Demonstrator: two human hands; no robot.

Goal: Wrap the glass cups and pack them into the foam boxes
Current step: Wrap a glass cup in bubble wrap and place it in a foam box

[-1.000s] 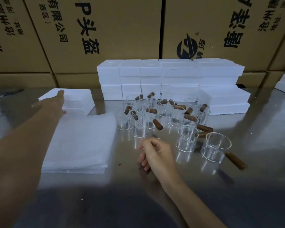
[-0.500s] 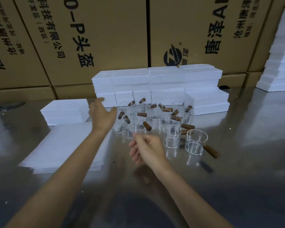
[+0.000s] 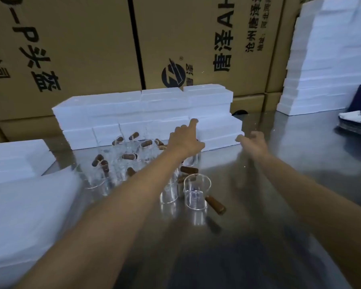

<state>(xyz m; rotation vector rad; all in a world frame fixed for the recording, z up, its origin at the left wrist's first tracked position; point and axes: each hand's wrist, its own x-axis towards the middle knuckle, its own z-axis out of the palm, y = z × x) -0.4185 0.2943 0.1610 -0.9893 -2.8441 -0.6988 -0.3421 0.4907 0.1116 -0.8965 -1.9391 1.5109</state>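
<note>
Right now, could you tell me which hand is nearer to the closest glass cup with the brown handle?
Left. The left hand hovers just beyond that glass cup; the right hand is farther off to its right.

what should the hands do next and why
Probably close both hands on the right end of the foam boxes and lift one off. The left hand and right hand are at that stack holding nothing, and the glass cups sit unwrapped with no box open.
</note>
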